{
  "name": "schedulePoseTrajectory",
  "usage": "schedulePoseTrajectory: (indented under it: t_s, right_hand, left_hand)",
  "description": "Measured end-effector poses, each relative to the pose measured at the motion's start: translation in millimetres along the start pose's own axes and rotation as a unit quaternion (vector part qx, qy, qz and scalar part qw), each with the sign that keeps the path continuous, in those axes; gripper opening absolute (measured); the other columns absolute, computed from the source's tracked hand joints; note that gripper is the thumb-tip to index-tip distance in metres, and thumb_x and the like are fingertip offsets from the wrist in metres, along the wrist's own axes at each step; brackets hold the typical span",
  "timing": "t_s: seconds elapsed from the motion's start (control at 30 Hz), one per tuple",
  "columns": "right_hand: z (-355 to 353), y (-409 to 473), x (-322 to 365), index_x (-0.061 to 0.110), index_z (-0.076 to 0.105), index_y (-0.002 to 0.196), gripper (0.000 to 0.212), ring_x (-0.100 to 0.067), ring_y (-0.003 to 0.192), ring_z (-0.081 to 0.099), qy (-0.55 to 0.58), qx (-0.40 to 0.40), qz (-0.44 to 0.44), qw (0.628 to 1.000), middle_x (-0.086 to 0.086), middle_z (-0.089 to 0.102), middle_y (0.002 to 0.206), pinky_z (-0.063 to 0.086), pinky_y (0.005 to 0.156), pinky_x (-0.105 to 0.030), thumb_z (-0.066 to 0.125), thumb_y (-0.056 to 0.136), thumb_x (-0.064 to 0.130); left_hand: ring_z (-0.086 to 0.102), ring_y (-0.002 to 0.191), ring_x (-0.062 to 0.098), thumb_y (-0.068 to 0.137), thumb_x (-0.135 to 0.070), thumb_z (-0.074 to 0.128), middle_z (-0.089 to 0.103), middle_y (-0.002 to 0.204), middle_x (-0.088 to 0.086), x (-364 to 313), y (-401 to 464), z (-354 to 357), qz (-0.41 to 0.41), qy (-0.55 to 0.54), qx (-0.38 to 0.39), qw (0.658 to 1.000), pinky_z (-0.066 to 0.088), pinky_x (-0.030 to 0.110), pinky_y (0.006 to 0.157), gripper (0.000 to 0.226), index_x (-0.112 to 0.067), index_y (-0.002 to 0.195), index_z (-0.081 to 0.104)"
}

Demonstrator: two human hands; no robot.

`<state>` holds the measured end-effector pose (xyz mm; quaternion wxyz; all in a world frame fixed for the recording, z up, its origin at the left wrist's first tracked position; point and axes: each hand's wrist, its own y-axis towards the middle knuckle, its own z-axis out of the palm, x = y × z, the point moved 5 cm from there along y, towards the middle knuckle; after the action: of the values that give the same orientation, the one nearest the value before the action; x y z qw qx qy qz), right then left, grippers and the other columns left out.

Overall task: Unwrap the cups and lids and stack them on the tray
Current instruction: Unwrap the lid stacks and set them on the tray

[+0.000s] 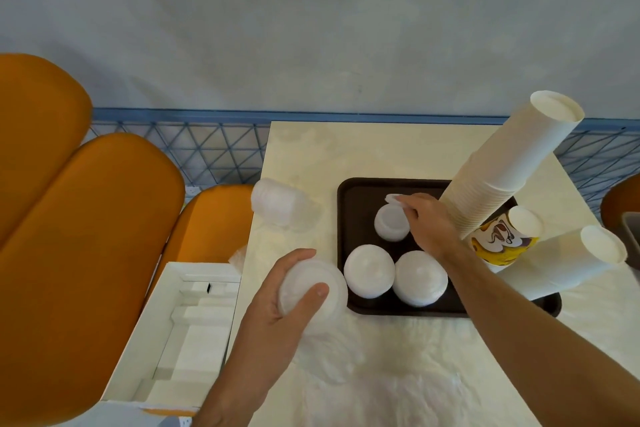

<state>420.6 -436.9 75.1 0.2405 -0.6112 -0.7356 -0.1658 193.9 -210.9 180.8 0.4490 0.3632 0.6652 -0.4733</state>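
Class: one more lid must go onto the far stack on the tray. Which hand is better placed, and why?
Right. The right hand already pinches a lid directly above the far lid stack on the tray. The left hand grips a bundle of lids beside the tray.

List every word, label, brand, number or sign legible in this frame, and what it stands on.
None can be read.
The printed cup on the tray bears a yellow, brown and white picture, with no letters I can make out.
The white cup stacks, lid stacks and the white box look blank.
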Motion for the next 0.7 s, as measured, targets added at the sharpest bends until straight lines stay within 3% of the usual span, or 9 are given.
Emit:
schedulePoseTrajectory:
  t_s: [0.13, 0.3, 0.5, 0.7]
  right_hand:
    - [16.4, 3.7, -6.6, 0.021, 0.058, 0.141, 0.037, -0.026, 0.130, 0.051, -0.077, 0.059, 0.007, 0.995, -0.007, 0.052, 0.146, 0.049, 0.103, -0.035, 0.048, 0.105, 0.017]
    - [20.3, -4.5, -4.3, 0.023, 0.052, 0.146, 0.048, -0.022, 0.139, 0.042, -0.118, 0.127, 0.023, 0.985, -0.002, 0.039, 0.156, 0.039, 0.111, -0.034, 0.062, 0.099, 0.030]
    - [20.7, -7.7, -1.8, 0.023, 0.057, 0.142, 0.048, -0.021, 0.134, 0.046, -0.138, 0.142, 0.016, 0.980, 0.000, 0.042, 0.153, 0.043, 0.108, -0.032, 0.068, 0.095, 0.028]
    - [18.7, -6.3, 1.4, 0.025, 0.057, 0.141, 0.048, -0.021, 0.135, 0.046, -0.158, 0.150, 0.009, 0.976, 0.001, 0.044, 0.153, 0.044, 0.110, -0.034, 0.069, 0.095, 0.031]
  left_hand:
    - [0.047, 0.101, -0.020, 0.069, -0.060, 0.061, 0.048, 0.107, -0.047, 2.7, 0.8, -2.7, 0.003, 0.003, -0.006, 1.000, 0.049, 0.010, 0.070, 0.041, -0.073, 0.106, 0.047]
    - [0.045, 0.100, -0.025, 0.069, -0.060, 0.060, 0.047, 0.106, -0.050, 2.7, 1.5, -2.7, 0.007, 0.017, -0.012, 1.000, 0.047, 0.004, 0.062, 0.039, -0.078, 0.101, 0.045]
    - [0.045, 0.096, -0.027, 0.070, -0.057, 0.061, 0.048, 0.100, -0.052, 2.6, 1.6, -1.0, 0.003, 0.005, -0.008, 1.000, 0.044, 0.000, 0.059, 0.039, -0.062, 0.107, 0.052]
    - [0.046, 0.100, -0.024, 0.069, -0.059, 0.061, 0.049, 0.105, -0.049, 3.5, 0.2, -2.9, 0.003, 0.007, -0.009, 1.000, 0.047, 0.004, 0.063, 0.039, -0.066, 0.107, 0.052]
